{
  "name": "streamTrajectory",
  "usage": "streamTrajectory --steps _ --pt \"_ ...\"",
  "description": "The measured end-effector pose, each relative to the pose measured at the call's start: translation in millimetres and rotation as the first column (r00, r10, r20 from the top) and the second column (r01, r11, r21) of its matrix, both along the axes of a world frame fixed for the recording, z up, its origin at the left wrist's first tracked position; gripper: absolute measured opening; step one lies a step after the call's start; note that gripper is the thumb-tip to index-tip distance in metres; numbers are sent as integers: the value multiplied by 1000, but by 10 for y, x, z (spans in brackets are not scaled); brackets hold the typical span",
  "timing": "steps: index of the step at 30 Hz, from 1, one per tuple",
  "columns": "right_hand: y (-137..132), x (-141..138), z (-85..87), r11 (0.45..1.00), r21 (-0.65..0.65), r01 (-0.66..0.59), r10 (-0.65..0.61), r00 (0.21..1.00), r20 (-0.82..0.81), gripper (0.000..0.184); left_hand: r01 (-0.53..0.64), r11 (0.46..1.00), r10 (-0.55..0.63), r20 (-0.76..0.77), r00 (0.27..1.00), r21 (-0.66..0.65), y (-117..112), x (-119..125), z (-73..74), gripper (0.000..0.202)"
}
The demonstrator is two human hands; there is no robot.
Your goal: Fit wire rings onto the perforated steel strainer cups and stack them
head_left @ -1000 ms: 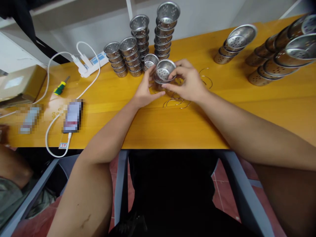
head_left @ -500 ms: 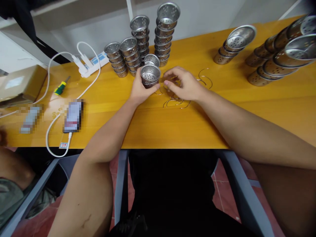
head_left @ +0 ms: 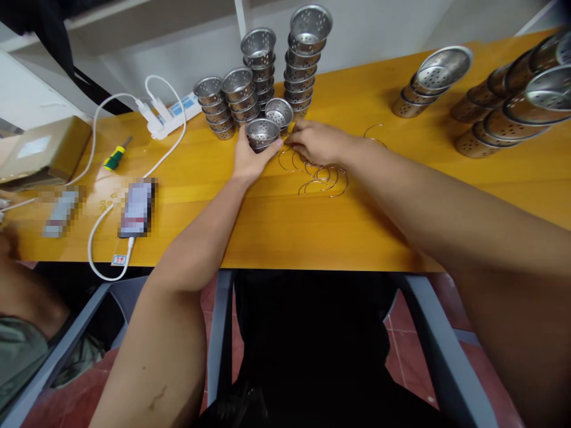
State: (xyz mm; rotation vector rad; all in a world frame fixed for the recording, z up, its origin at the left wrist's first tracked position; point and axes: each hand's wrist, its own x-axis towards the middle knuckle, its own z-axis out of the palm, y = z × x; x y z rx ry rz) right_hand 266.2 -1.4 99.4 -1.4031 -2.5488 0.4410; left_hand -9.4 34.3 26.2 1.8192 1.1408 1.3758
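A brown cardboard box [head_left: 57,151] sits at the left of a glossy yellow-brown wooden table [head_left: 178,238]. Next come a yellow-and-green screwdriver [head_left: 115,157], a flat rectangular phone [head_left: 137,208] and a white plastic power strip [head_left: 172,119]. 4 stacks of shiny round cups [head_left: 238,88], pierced with small holes, stand near the wall. In front of them, the left hand [head_left: 248,157] curls its fingers and thumb around a metal cup [head_left: 263,132], mouth up; a small cup [head_left: 279,113] is just behind. The right hand [head_left: 316,142] is nearby, fingers bent and close together; whether they pinch anything cannot be told. Thin curved wires [head_left: 322,177] lie beside it. More tapered stacks [head_left: 499,107] stand far right. A tag [head_left: 119,260] below the phone shows a 3, its 2nd digit unclear.
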Motion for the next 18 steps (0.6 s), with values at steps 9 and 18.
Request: streamTrajectory --steps 9,18 --pt "37 264 35 997 16 71 -73 990 123 10 51 998 -48 -85 995 31 55 -44 -88 104" --pt "-366 507 101 996 -68 62 -55 993 100 9 109 994 -109 -131 985 -5 -25 -34 -27 99"
